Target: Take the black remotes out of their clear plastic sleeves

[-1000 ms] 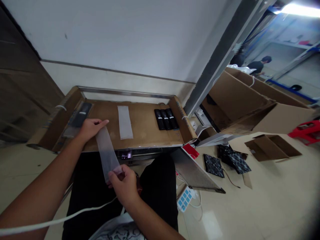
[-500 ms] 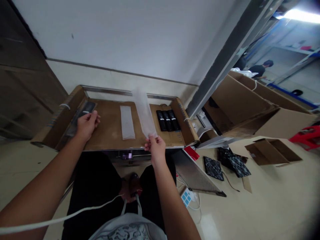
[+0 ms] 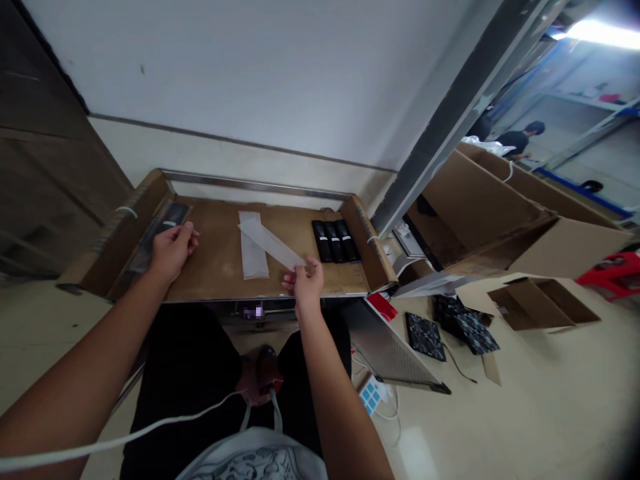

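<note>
My right hand (image 3: 307, 280) pinches the near end of a long, clear plastic bag (image 3: 280, 250). That bag slants up to the left, its far end over another flat plastic bag (image 3: 253, 257) on the cardboard-lined tray (image 3: 215, 247). At the tray's left side, my left hand (image 3: 173, 250) is closed, thumb against curled fingers, and what it grips, if anything, is hidden. Just beyond it lies a black item with a white band in a clear bag (image 3: 175, 215). Several black cylindrical items (image 3: 336, 241) with white labels lie side by side at the right end.
A grey-white wall (image 3: 240, 80) rises behind the tray. To the right are a grey metal post (image 3: 445, 107) and a large open cardboard box (image 3: 490, 207). On the floor lie dark patterned bags (image 3: 425, 335) and a power strip (image 3: 371, 395). A person (image 3: 520, 140) is in the far background.
My right hand has moved slightly left, and the bag in it has swung down to the left across the other bag. My left hand is almost unmoved.
</note>
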Demonstrator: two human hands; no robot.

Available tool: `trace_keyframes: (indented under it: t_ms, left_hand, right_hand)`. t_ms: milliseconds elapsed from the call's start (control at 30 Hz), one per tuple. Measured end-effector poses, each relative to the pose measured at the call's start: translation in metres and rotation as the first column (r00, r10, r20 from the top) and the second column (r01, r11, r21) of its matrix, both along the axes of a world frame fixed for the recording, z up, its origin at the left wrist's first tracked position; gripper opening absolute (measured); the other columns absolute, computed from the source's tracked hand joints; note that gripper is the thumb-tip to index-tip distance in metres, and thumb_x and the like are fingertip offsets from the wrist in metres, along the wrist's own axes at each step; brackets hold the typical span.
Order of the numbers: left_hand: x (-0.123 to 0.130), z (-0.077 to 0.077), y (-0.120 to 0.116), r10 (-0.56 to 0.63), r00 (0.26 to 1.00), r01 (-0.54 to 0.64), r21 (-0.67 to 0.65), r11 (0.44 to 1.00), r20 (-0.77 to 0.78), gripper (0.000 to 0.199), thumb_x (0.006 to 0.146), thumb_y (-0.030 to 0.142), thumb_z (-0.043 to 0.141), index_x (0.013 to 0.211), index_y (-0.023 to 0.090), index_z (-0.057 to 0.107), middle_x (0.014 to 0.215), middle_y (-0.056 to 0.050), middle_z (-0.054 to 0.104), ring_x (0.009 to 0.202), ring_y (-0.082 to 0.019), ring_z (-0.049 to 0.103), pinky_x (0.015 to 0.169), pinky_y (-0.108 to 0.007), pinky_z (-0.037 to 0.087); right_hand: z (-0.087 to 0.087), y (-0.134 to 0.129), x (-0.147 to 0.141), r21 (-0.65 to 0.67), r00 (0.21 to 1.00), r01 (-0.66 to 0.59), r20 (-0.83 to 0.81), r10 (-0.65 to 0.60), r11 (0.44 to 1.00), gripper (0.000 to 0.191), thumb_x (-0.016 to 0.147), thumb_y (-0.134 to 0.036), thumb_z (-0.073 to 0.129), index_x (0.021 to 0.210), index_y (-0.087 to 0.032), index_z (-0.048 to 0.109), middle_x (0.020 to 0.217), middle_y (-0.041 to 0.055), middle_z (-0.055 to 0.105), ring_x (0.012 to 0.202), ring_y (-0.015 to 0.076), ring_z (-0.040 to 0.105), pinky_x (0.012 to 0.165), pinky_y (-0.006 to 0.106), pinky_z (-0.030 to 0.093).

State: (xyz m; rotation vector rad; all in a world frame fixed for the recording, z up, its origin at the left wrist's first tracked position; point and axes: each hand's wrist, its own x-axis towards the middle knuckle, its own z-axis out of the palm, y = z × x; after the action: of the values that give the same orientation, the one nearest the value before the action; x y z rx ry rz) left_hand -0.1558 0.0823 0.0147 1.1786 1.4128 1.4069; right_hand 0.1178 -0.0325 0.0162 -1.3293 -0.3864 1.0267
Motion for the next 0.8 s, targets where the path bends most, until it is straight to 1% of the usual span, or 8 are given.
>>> trace_keyframes:
  t_ms: [67,200,333,400,500,600,700,800]
  left_hand:
    - [0.0,0.0,0.0,-0.002,1.0,0.002,-0.001,1.0,-0.005,0.03,0.089,0.041,0.061,0.075,0.014,0.063,0.058,0.001,0.053,0.048,-0.008,0.043,0.048,-0.024,0.03]
    - [-0.001,-0.002,0.001,-0.009,1.0,0.009,0.007,1.0,-0.003,0.03,0.09,0.04,0.06,0.075,0.014,0.063,0.057,0.001,0.053,0.047,-0.008,0.042,0.047,-0.025,0.029]
    - [0.0,-0.001,0.001,0.001,1.0,-0.001,-0.001,1.0,0.005,0.031,0.089,0.042,0.061,0.074,0.015,0.063,0.057,0.001,0.053,0.049,-0.008,0.043,0.048,-0.025,0.029]
    - [0.0,-0.001,0.001,0.005,1.0,-0.005,-0.011,1.0,0.011,0.032,0.088,0.043,0.062,0.074,0.015,0.063,0.057,0.001,0.053,0.049,-0.008,0.044,0.048,-0.024,0.03]
    - [0.0,0.0,0.0,0.002,1.0,-0.001,-0.015,1.0,0.01,0.031,0.087,0.043,0.063,0.074,0.015,0.063,0.057,0.001,0.053,0.049,-0.008,0.044,0.048,-0.024,0.031]
    - [0.0,0.0,0.0,-0.003,1.0,0.003,-0.004,1.0,0.006,0.029,0.089,0.04,0.062,0.075,0.014,0.064,0.058,0.001,0.053,0.048,-0.008,0.044,0.048,-0.024,0.03]
    - [0.0,-0.001,0.0,-0.006,1.0,0.006,-0.006,1.0,-0.001,0.028,0.089,0.039,0.06,0.075,0.015,0.064,0.058,0.001,0.054,0.049,-0.008,0.044,0.049,-0.025,0.031]
    - [-0.001,-0.001,0.0,-0.007,1.0,0.007,0.004,1.0,-0.007,0.028,0.089,0.039,0.06,0.075,0.015,0.063,0.057,0.001,0.054,0.048,-0.008,0.044,0.049,-0.025,0.031]
  right_hand:
    - [0.003,-0.002,0.0,0.043,0.999,0.039,-0.022,-0.038,0.998,0.04,0.081,-0.029,0.062,0.118,-0.023,0.047,0.075,-0.0037,0.065,0.051,0.0123,0.065,0.047,0.023,0.055]
    - [0.007,-0.004,0.001,0.087,0.991,0.131,-0.049,-0.127,0.988,0.028,0.082,-0.036,0.063,0.104,-0.021,0.053,0.082,0.0002,0.068,0.056,0.0108,0.066,0.052,0.022,0.056]
    - [0.004,-0.006,0.0,0.102,0.98,0.197,-0.055,-0.192,0.975,0.027,0.083,-0.04,0.064,0.098,-0.02,0.054,0.088,0.0034,0.07,0.062,0.0118,0.068,0.055,0.023,0.056]
    - [0.001,-0.007,-0.003,0.088,0.987,0.16,-0.045,-0.156,0.983,0.028,0.082,-0.041,0.065,0.098,-0.019,0.056,0.087,0.0034,0.069,0.064,0.0134,0.07,0.054,0.023,0.056]
    - [-0.003,-0.007,-0.011,0.063,0.999,0.032,-0.002,-0.032,0.997,0.032,0.081,-0.042,0.065,0.101,-0.017,0.06,0.084,0.0032,0.068,0.067,0.0162,0.071,0.051,0.023,0.055]
    - [-0.004,-0.005,-0.017,0.065,0.995,-0.068,0.079,0.063,0.996,0.035,0.082,-0.042,0.063,0.105,-0.016,0.062,0.089,0.0051,0.069,0.068,0.0169,0.071,0.047,0.023,0.054]
    - [-0.004,-0.002,-0.019,0.051,0.973,-0.15,0.185,0.139,0.987,0.033,0.084,-0.041,0.059,0.106,-0.016,0.063,0.092,0.0066,0.071,0.063,0.0152,0.068,0.044,0.022,0.051]
    - [-0.009,0.001,-0.015,0.007,0.919,-0.246,0.319,0.231,0.969,0.03,0.085,-0.038,0.057,0.104,-0.017,0.065,0.091,0.0065,0.072,0.055,0.013,0.063,0.042,0.022,0.047]
